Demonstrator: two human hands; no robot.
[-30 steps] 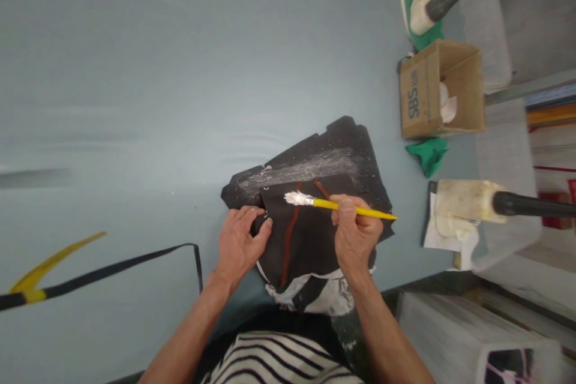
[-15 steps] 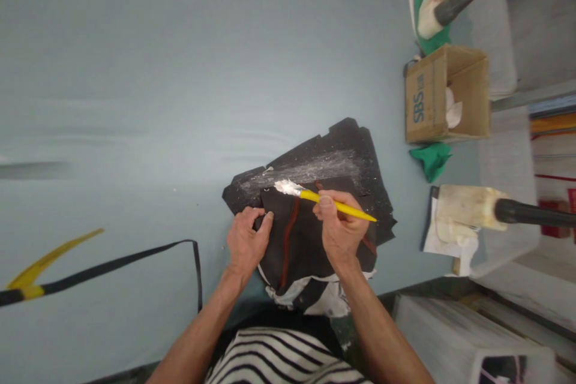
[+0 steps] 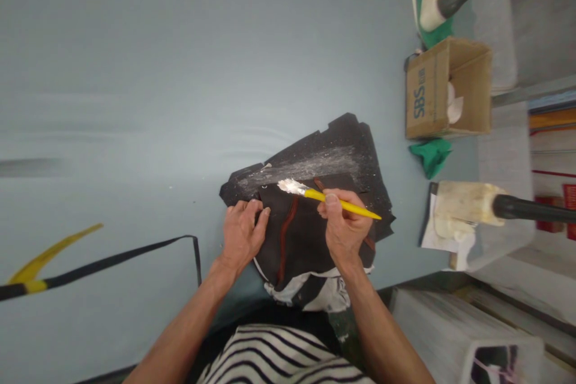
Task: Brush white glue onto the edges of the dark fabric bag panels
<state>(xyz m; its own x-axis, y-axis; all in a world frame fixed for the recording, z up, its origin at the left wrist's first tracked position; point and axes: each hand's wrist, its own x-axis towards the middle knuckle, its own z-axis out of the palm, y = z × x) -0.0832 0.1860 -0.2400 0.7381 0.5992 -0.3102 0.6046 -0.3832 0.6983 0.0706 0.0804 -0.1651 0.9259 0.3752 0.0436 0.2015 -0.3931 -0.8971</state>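
My right hand (image 3: 346, 225) grips a brush (image 3: 344, 204) by its yellow handle, with its bristles coated in white paste. The bristles hover over or touch the upper edge of a dark brown panel (image 3: 310, 234) with reddish-brown strips; I cannot tell which. At the panel's left edge my left hand (image 3: 243, 231) is closed, its fingers curled and the thumb against the edge. Beneath the panel lies a larger black sheet (image 3: 346, 138), smeared with whitish streaks. White and black cloth-like material (image 3: 315, 291) bunches out below the panel at the table's near edge.
A cardboard box (image 3: 427, 96) stands on the grey-blue table (image 3: 135, 60) at the right. Near it are a green cloth (image 3: 432, 156) and two paste-stained containers with black-handled tools, one container (image 3: 468, 201) nearer me. Black and yellow straps (image 3: 121, 261) lie at left.
My left hand has shifted slightly left along the panel's edge. My right hand and the brush have moved a little to the right. The whole view has shifted slightly.
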